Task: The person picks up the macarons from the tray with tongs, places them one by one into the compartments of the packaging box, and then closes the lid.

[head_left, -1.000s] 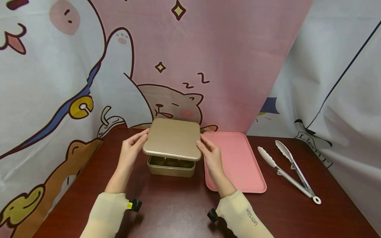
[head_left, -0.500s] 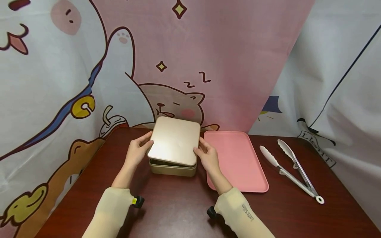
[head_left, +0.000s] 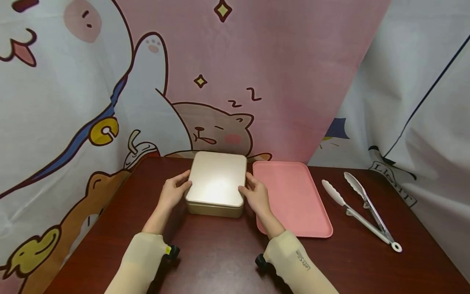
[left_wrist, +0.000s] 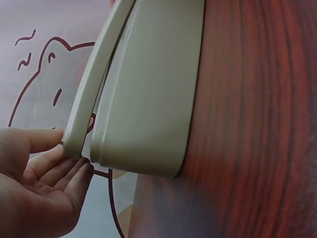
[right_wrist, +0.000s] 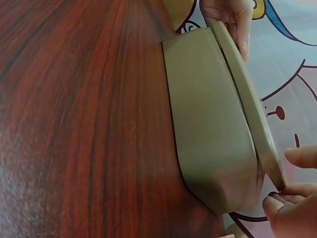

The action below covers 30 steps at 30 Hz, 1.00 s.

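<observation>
A gold rectangular tin box (head_left: pixel 214 210) stands on the table with its lid (head_left: pixel 216 179) over it. At the lid's left side my left hand (head_left: pixel 172 192) pinches the edge, thumb above and fingers beneath. My right hand (head_left: pixel 257 198) holds the opposite edge in a similar way. In the left wrist view, the lid (left_wrist: pixel 91 84) tilts, with a wedge of gap between it and the tin's wall (left_wrist: pixel 148 94). The right wrist view also has the lid (right_wrist: pixel 247 94) lifted at its far edge, near my right hand's fingers (right_wrist: pixel 292 210). Whatever is inside the tin is hidden.
Just right of the tin lies a pink tray (head_left: pixel 293 200). Farther right, spread metal tongs (head_left: pixel 367 220) with white tips rest on the dark wooden table (head_left: pixel 216 261). A cartoon-printed cloth (head_left: pixel 279 81) hangs behind the table.
Both hands have brought the lid down onto the tin. The front gap that showed the dark inside has closed from the head view. Tray and tongs have stayed in place.
</observation>
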### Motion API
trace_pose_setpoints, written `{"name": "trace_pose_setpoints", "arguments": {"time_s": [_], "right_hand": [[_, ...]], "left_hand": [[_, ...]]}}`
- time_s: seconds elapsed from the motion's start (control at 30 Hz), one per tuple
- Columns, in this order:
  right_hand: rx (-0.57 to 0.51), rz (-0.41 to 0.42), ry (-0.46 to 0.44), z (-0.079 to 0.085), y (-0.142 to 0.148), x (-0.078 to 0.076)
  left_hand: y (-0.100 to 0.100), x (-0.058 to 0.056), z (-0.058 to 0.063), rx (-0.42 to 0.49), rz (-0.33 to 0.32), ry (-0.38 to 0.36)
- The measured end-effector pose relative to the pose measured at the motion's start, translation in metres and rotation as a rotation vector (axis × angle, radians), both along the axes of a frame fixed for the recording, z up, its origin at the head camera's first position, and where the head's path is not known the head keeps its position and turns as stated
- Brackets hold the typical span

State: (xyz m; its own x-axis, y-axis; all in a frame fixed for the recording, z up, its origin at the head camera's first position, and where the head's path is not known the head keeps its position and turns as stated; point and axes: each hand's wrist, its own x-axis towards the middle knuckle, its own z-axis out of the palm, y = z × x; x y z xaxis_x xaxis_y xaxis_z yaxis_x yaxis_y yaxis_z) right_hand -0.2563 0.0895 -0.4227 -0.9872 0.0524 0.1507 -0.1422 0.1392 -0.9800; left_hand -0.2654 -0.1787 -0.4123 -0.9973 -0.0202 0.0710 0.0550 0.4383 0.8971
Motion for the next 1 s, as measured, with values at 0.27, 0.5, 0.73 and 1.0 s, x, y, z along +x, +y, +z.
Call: {"name": "trace_pose_setpoints", "arguments": {"time_s": [0.27, 0.5, 0.73, 1.0], "right_hand": [[0.120, -0.002, 0.006, -0.004, 0.003, -0.008], [0.215, -0.002, -0.015, -0.014, 0.003, -0.006], [0.299, -0.001, 0.010, -0.021, -0.001, -0.002], [0.436, 0.029, 0.042, -0.015, 0.007, -0.008]], "left_hand": [[0.000, -0.004, -0.008, -0.037, 0.008, -0.036], [-0.002, 0.001, -0.015, -0.063, 0.006, -0.047], [-0.007, 0.005, -0.021, -0.111, 0.016, -0.050], [-0.002, -0.002, -0.019, -0.079, 0.010, -0.052]]}}
